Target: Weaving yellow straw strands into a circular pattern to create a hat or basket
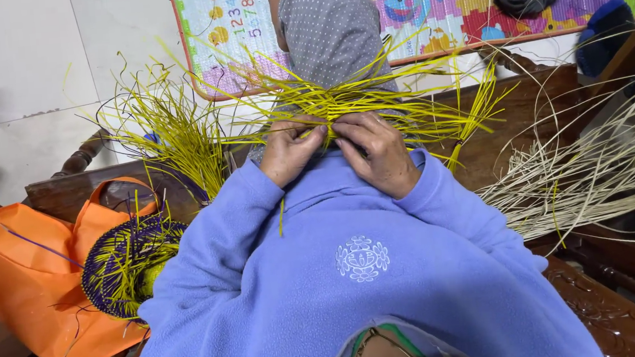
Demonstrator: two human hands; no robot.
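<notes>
Both my hands meet at the middle of the view over a flat bundle of yellow-green weaving strips (372, 97) that fans out to both sides. My left hand (288, 152) pinches strips at the centre of the bundle, its fingers curled around them. My right hand (378, 150) grips the strips right beside it, fingertips touching the left hand's. I wear a light purple fleece top (341, 268), and my lap in grey dotted fabric (328, 24) lies under the strips.
An orange bag (28, 288) lies at the left with a partly woven purple and yellow round basket (130, 264) on it. Pale natural reed strips (600, 169) pile at the right on a dark carved wooden bench (619, 305). A colourful play mat (424, 1) covers the floor ahead.
</notes>
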